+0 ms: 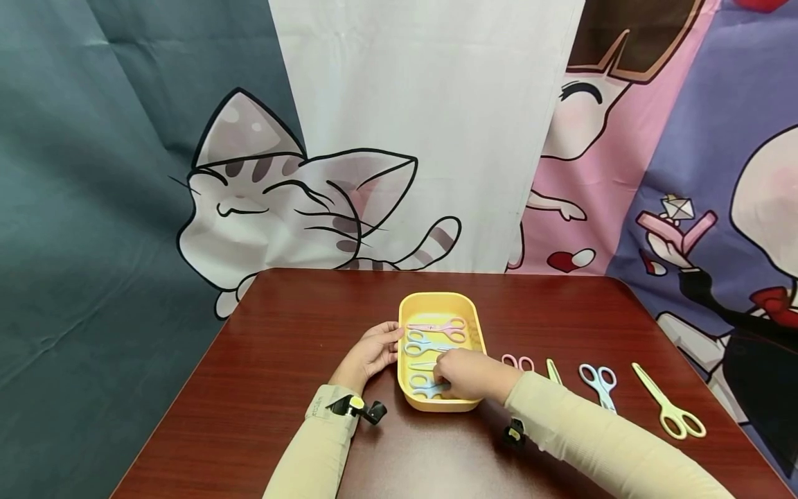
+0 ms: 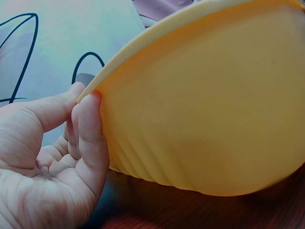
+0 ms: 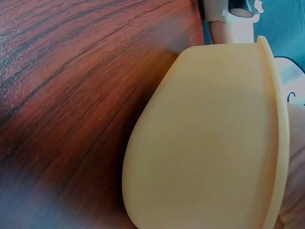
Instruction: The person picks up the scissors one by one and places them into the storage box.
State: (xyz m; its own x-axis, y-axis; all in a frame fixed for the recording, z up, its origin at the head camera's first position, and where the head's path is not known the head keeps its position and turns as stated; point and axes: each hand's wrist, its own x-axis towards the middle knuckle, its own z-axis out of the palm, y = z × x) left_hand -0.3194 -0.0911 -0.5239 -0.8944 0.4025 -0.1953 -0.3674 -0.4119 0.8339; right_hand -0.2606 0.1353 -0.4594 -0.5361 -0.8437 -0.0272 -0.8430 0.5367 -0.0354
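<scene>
A yellow tray (image 1: 480, 346) stands on the table, with several scissors lying crosswise in it. At its far end are pink scissors (image 1: 458, 330), then blue scissors (image 1: 416, 344), then a pale green pair (image 1: 422, 366) partly covered by my right hand. My left hand (image 1: 377, 350) pinches the tray's left rim between thumb and fingers, plain in the left wrist view. Reaching over the right wall, my right hand (image 1: 467, 374) has curled fingers at the blades of the nearest blue scissors (image 1: 424, 385). The tray wall (image 3: 205, 138) hides those fingertips in the right wrist view.
On the table (image 1: 249, 416), right of the tray, lie pink scissors (image 1: 518, 362), a pale green pair (image 1: 553, 371), blue scissors (image 1: 600, 381) and yellow-green scissors (image 1: 670, 409). My right forearm partly covers some of them. A printed curtain (image 1: 405, 104) hangs behind the table's far edge.
</scene>
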